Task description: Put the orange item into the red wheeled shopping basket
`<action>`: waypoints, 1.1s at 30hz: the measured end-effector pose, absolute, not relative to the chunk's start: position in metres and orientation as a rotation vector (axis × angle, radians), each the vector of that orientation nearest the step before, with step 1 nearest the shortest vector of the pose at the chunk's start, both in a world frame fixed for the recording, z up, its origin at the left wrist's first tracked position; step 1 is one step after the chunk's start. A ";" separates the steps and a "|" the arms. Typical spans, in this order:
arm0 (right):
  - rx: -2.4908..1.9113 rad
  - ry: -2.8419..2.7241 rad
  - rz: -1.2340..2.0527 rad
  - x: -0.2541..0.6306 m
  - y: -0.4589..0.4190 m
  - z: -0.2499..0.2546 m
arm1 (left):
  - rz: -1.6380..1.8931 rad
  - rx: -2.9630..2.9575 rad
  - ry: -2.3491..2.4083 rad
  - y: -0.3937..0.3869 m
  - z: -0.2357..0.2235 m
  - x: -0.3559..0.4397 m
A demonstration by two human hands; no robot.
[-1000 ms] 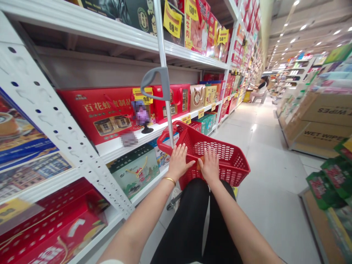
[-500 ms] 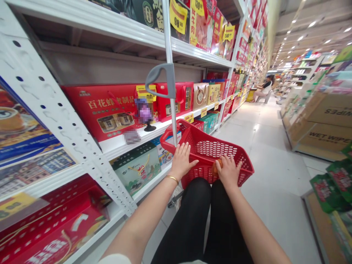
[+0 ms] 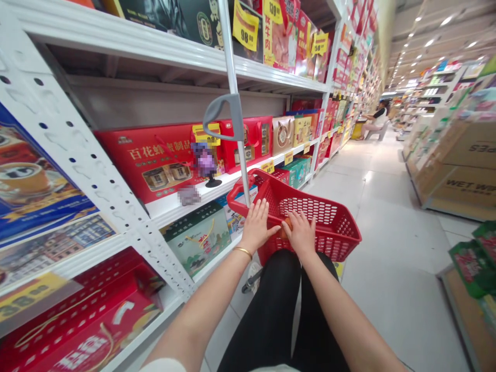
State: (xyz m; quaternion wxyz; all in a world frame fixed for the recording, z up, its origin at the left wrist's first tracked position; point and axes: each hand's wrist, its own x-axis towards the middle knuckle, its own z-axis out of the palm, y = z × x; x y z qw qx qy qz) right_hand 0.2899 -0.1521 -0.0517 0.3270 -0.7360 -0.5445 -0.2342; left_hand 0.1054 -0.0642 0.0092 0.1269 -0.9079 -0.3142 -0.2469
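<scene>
A red plastic shopping basket with slotted walls stands tilted before my knees. My left hand lies flat on its near rim at the left, fingers stretched and thumb out to the right. Under the thumb side of my right hand shows a small orange-brown thing, perhaps a wiping cloth, pressed against the same rim. Most of it is hidden by the hand. Both hands are close together, the left thumb nearly reaching the orange-brown thing. A metal pole with a grey handle rises beside the basket's left end.
White shelving with red gift boxes runs along the left. A blurred purple figure on a black stand is on the shelf edge. Cartons and green packets line the right. A person sits far down the aisle.
My right hand has slid left along the basket rim with the orange-brown thing, coming nearer to my left hand. My left hand stays in place on the rim. The view has shifted slightly.
</scene>
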 end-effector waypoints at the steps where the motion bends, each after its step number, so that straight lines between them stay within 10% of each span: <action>1: -1.955 -1.401 -0.636 0.303 -0.163 -0.057 | -0.722 -2.646 -0.924 -0.064 0.009 0.106; 33: -1.968 -1.387 -0.589 0.325 -0.169 -0.061 | -0.760 -2.650 -0.960 -0.065 0.005 0.109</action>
